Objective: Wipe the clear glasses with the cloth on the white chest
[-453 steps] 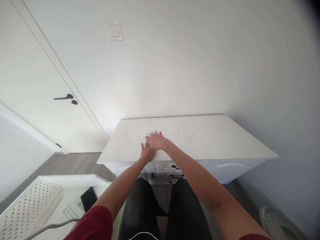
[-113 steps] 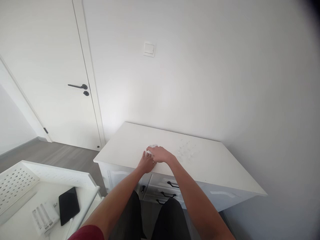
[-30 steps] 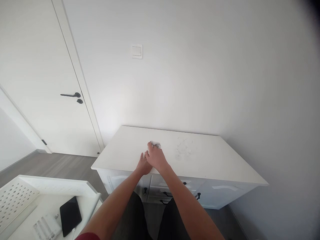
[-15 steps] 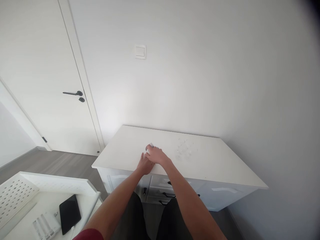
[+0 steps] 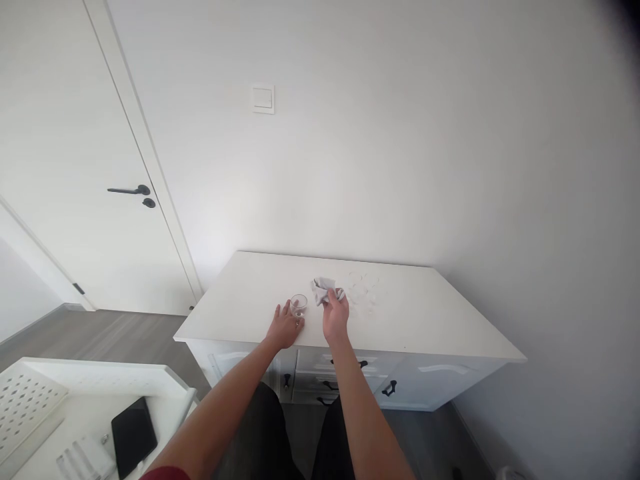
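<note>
A small clear glass (image 5: 299,305) stands on the white dresser top (image 5: 430,320), and my left hand (image 5: 285,325) is closed round its base. Just to its right, my right hand (image 5: 335,315) is shut on a crumpled grey-white cloth (image 5: 323,290), lifted off the glass. Several more clear glasses (image 5: 364,292) stand in a cluster right of my right hand, faint against the white surface.
The dresser has drawers with black handles (image 5: 389,388) below its front edge. A white door with a black lever (image 5: 131,192) is at left, a light switch (image 5: 263,99) on the wall. A white perforated tray (image 5: 30,400) at bottom left holds a black phone (image 5: 133,435).
My right hand with the cloth has come away from the glass and moved right, so the glass now shows. My left hand stays on the glass.
</note>
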Tool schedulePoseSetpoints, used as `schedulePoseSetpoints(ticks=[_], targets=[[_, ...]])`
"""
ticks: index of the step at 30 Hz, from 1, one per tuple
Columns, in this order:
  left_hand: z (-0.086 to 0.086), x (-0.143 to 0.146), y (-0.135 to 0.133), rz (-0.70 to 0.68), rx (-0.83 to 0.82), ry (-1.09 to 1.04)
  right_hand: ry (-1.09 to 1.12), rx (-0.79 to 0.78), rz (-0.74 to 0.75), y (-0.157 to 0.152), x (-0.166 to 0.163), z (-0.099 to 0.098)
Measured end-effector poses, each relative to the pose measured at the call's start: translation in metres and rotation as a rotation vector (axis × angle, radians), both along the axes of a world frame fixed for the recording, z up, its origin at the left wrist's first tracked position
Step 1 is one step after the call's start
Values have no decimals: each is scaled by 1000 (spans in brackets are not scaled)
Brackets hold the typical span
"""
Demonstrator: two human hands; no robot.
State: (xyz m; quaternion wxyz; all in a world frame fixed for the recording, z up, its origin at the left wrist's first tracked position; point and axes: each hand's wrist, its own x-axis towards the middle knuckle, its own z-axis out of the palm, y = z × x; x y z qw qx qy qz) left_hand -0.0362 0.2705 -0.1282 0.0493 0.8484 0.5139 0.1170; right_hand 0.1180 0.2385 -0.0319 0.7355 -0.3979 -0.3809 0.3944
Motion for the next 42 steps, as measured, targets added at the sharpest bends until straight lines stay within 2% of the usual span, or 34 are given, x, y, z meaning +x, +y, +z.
schedulePoseSetpoints(ticks=[7,11,14,18,22,27,31,34,40,42], targets=[[6,0,-4,-16,-21,41,-394,-13,231,-35,-16,-28],[9,0,-4,4,-43,25,-353,8,239,-41,-6,-32],[8,0,-3,14,-44,31,-311,18,228,-32,8,-32],[3,-1,0,-6,-29,61,-493,-27,265,-14,23,-24],[-1,-2,3,-6,-7,75,-629,19,501,4,21,-14],[2,-2,1,-5,-19,46,-487,-80,716,25,10,-16],[9,-1,-3,16,-15,-2,-451,79,843,36,13,-13],[9,0,-4,1,4,28,-555,177,773,31,13,-15],[1,-2,0,-60,-4,157,-709,109,211,-6,-18,-51],[-1,-3,1,-75,-1,169,-813,76,71,-10,-29,-52]])
